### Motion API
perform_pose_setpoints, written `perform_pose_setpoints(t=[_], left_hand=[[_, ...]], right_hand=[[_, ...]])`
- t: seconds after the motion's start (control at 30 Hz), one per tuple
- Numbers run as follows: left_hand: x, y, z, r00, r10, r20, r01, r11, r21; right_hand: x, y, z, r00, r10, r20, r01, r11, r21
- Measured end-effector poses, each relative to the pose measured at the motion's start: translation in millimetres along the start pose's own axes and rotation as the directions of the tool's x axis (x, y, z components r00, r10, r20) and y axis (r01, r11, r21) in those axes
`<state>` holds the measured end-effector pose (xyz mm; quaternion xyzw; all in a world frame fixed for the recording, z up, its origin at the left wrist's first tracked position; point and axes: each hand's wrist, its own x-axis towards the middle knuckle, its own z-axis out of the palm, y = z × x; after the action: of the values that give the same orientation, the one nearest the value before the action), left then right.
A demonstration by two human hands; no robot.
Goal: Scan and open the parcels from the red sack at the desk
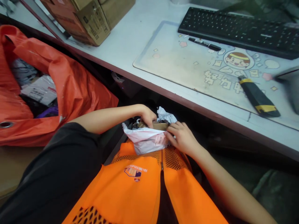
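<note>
A white plastic mailing bag [148,138] with a printed label lies in my lap against the orange vest, its mouth spread open. Inside it shows a piece of brown cardboard [160,126], with dark crumpled material beside it. My left hand [149,116] reaches down into the mouth from the left, fingers curled at the cardboard's edge; the fingertips are partly hidden, so what they grip is unclear. On the other side my right hand [181,135] has its fingers closed on the bag's right edge, by the end of the cardboard.
In front runs a white desk [121,46] with a cardboard box [93,23], a desk mat [161,59], a keyboard [240,31], a marker pen [204,44] and a black-yellow box cutter [259,96]. At left, a large orange sack [79,90] holds several packages.
</note>
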<state>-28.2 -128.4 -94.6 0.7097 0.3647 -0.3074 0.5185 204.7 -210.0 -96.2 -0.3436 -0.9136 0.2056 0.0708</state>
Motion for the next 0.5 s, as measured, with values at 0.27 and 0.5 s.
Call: perform_pose_setpoints(t=[0.27,0.5], left_hand=[[6.4,37.2,22.3,0.99,0.067,-0.127,-0.055,0.994,0.097],[-38.0,11.9,72.1,0.897,0.219,-0.384,-0.163,0.971,0.172]], right_hand=[[-22.0,31.5,12.0,0.99,0.118,-0.08,-0.11,0.989,0.098],[-52.3,25.7,65.5,0.951,0.276,-0.143,-0.161,0.831,0.532]])
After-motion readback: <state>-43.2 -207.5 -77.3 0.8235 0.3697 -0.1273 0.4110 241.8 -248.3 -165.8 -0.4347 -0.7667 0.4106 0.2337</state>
